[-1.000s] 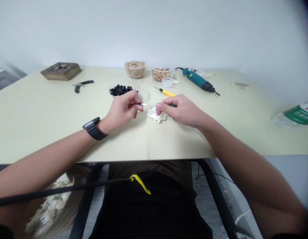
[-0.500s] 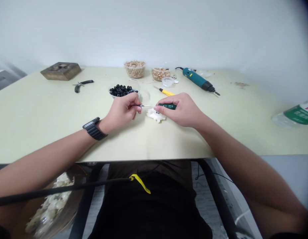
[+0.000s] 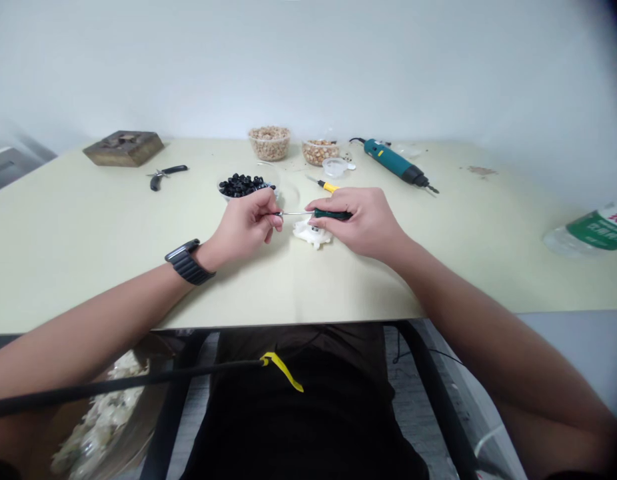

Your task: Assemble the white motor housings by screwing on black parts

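Note:
In my right hand (image 3: 371,220), closed around its dark green handle, lies a screwdriver (image 3: 332,215). Its thin metal shaft points left, roughly level, towards my left hand (image 3: 248,223). That hand is shut, with thumb and forefinger pinching a small black piece (image 3: 276,214) at the screwdriver's tip; the fingers hide most of it. Just below the shaft, a white moulded plastic part (image 3: 308,233) rests on the table, partly covered by my right fingers. Behind my left hand stands a clear bowl of small black pieces (image 3: 242,185).
Farther back are two tubs of small tan parts (image 3: 269,144) (image 3: 320,152), a small clear cup (image 3: 334,167), a yellow knife (image 3: 328,187) and a teal rotary tool (image 3: 393,161). Black-handled pliers (image 3: 161,177) and a block (image 3: 122,148) lie left, a bottle (image 3: 596,227) right.
My right hand's fingers have shifted slightly on the screwdriver handle, showing a little more of the shaft. The left hand keeps its pinch. The view has tilted slightly.

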The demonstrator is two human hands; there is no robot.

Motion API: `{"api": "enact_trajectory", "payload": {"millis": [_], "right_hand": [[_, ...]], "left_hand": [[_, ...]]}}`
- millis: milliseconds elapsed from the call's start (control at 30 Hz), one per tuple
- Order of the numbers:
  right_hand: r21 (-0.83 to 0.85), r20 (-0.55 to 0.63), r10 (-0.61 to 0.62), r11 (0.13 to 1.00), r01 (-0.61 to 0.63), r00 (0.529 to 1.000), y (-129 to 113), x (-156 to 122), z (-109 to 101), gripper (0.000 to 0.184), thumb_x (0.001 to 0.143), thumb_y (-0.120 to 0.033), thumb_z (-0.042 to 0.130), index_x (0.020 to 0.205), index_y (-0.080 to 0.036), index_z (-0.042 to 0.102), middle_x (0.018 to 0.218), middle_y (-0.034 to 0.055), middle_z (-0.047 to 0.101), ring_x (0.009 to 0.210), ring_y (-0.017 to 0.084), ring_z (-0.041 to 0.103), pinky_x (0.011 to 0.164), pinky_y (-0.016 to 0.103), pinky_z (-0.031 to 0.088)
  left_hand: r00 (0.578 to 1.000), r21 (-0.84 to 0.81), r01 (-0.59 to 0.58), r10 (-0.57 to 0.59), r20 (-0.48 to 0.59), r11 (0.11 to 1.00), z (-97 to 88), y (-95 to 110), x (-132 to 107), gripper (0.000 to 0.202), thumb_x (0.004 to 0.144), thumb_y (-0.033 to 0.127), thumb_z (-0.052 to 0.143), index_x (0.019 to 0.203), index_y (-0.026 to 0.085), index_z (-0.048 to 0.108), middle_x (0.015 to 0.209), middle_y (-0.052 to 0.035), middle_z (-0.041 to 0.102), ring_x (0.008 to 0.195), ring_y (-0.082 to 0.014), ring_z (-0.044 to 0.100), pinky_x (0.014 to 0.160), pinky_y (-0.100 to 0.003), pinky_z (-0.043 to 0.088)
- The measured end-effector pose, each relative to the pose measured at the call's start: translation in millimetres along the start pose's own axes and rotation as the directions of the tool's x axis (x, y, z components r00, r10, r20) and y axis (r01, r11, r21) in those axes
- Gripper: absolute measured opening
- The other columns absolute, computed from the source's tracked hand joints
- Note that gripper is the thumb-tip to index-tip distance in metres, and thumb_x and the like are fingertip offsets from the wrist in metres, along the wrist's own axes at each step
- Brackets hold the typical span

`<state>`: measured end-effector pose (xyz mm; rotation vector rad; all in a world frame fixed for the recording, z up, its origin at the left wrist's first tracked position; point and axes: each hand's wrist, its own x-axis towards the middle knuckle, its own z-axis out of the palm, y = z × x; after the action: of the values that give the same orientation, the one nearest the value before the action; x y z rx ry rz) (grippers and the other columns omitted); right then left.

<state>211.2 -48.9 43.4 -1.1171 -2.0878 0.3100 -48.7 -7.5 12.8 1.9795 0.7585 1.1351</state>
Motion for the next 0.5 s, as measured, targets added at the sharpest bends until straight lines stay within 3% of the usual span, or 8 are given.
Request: {"api": "enact_trajectory", "payload": {"millis": [133,300,500], "right_hand": [[-0.062,0.019,-0.032,0.998,0.033,0.999,-1.1,0.1,-1.3,0.02,0.099,-0.035,0.077,0.105,-0.023,0.092,0.101,0.0077,0.086,0.092,0.025,0.073,0.086,0.036,0.047],[-0.079,0.118,0.005,0.997,0.004,0.993,-5.5,1.3,-4.6,0.031,0.107,-0.036,0.064,0.095,-0.019,0.087,0.094,0.0087,0.085,0.088,0.023,0.072,0.082,0.035,0.044],[-0.117,0.078,-0.087,0.989,0.096,0.993,-5.7,0.7,-2.5,0.029,0.106,-0.036,0.067,0.1,-0.018,0.088,0.092,0.0101,0.081,0.085,0.023,0.068,0.083,0.036,0.045]], "left_hand": [[1.0,-0.003,0.0,0.0,0.001,1.0,0.5,-2.4,1.7,0.026,0.085,0.011,0.077,0.079,0.022,0.054,0.067,0.0014,0.07,0.047,-0.0106,0.059,0.045,-0.025,0.045],[1.0,0.056,-0.025,0.025,-0.005,0.998,1.1,-4.2,3.1,0.024,0.085,0.01,0.074,0.078,0.022,0.053,0.066,0.0016,0.07,0.047,-0.0113,0.059,0.047,-0.026,0.044],[1.0,0.054,-0.02,0.02,-0.003,0.998,-0.4,-5.5,2.7,0.023,0.084,0.01,0.074,0.078,0.022,0.055,0.066,0.0017,0.07,0.049,-0.0114,0.06,0.047,-0.026,0.044]]}}
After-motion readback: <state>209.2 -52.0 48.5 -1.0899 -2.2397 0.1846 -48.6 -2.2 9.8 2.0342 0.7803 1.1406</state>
